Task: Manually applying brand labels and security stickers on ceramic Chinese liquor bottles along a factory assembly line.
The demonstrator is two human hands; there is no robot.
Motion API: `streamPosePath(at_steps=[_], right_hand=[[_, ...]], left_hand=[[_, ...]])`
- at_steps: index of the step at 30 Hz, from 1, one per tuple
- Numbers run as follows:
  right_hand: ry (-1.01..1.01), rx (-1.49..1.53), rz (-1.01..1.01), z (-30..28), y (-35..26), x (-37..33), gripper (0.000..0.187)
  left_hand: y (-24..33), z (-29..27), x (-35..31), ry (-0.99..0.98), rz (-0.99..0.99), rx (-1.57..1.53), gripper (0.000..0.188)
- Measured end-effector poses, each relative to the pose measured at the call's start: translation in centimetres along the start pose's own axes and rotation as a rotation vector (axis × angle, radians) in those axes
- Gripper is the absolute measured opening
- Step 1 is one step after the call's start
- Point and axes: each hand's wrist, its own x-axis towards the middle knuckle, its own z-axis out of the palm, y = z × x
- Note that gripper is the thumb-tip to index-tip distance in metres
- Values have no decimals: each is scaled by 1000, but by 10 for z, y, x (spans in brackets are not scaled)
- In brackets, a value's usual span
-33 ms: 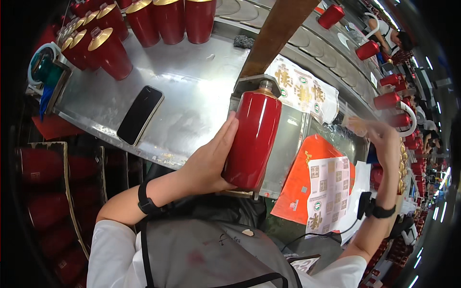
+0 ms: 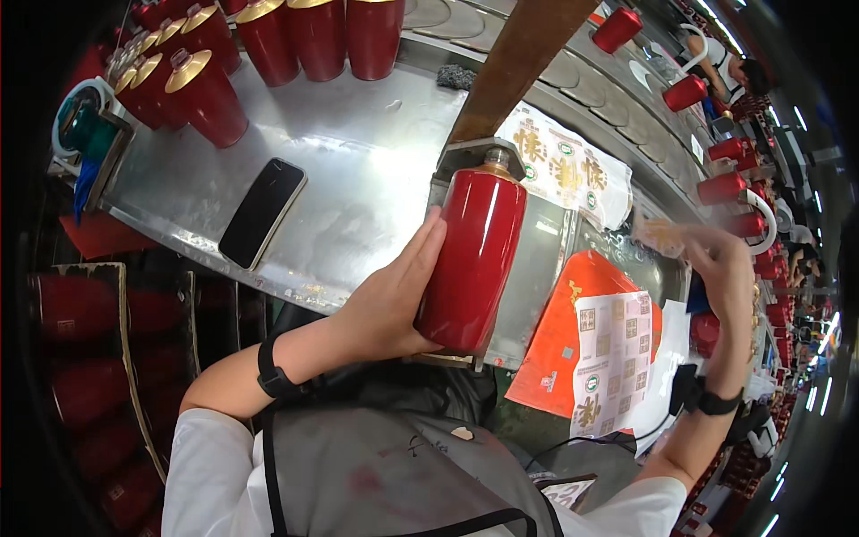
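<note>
A glossy red bottle (image 2: 474,259) with a gold shoulder and bare neck lies with its neck in the notch of a metal holder (image 2: 456,159). My left hand (image 2: 394,300) is closed around its left side and lower end. Off to the right, my right hand (image 2: 723,264) is raised with thumb and fingers pinched on a clear sticker with gold print (image 2: 658,234), which is smeared by motion. Below that hand lie an orange-red sheet (image 2: 548,358) and a white label sheet (image 2: 616,358) with gold squares and characters.
A black phone (image 2: 262,213) lies on the metal table (image 2: 358,170). Several red bottles (image 2: 210,103) stand at the back left. A brown post (image 2: 519,67) rises behind the holder, beside another gold-lettered label sheet (image 2: 564,166). Crated red bottles (image 2: 80,394) are at lower left; co-workers sit far right.
My right hand has shifted slightly to the right and down with the sticker. My left hand and the bottle have hardly moved.
</note>
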Motion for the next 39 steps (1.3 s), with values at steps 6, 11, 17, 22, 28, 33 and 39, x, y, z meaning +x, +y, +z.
streamPosePath(at_steps=[6, 11, 17, 22, 28, 33, 39], right_hand=[[-305, 289, -328, -48, -105, -17, 13], [-649, 204, -544, -30, -149, 14, 15], [-513, 38, -528, 48, -148, 32, 16], [-313, -17, -414, 67, -145, 25, 24], [-36, 270, -199, 95, -101, 13, 35], [-418, 1029, 118, 142, -76, -53, 61], [-478, 1265, 172, 158, -96, -87, 92]], left_hand=[[-2, -5, 6, -3, 34, -2, 125], [-4, -11, 8, -32, 0, -73, 127], [6, -20, 16, -124, -41, -274, 133], [14, -2, 27, 3, -70, -140, 126], [7, -19, 26, -133, -106, -325, 120], [-1, -24, 42, 11, -301, -752, 108], [7, -5, 73, 97, -398, -519, 101]])
